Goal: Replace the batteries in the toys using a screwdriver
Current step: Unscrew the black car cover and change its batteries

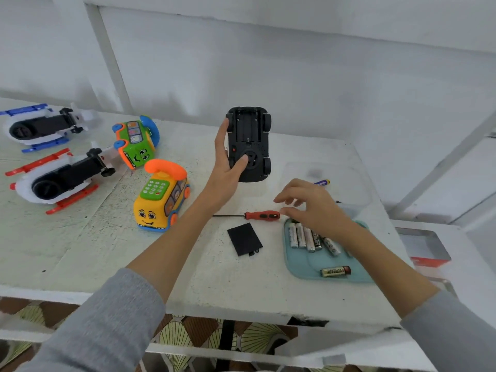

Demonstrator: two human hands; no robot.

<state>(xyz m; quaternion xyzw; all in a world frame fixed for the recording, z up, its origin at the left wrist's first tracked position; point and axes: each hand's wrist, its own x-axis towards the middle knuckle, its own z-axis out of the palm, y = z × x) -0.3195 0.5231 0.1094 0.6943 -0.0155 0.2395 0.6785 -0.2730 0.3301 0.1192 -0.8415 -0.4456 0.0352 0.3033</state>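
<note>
My left hand [228,162] grips a black toy car [251,140] held up above the table, underside facing me, its battery bay uncovered and empty. The black battery cover [244,238] lies flat on the table below. A red-handled screwdriver [261,215] lies beside it, tip pointing left. My right hand [311,208] hovers with loosely spread fingers just right of the screwdriver handle, over several white batteries [308,237] on a light blue tray [303,264]. A gold and black battery [335,271] lies alone at the tray's front.
A yellow phone-bus toy [161,197] and a green one [137,140] stand left of centre. Two white helicopters, one with red skids [56,181] and one with blue [37,127], lie at far left. A clear container [335,181] holds a blue battery. A metal tin [424,245] sits right.
</note>
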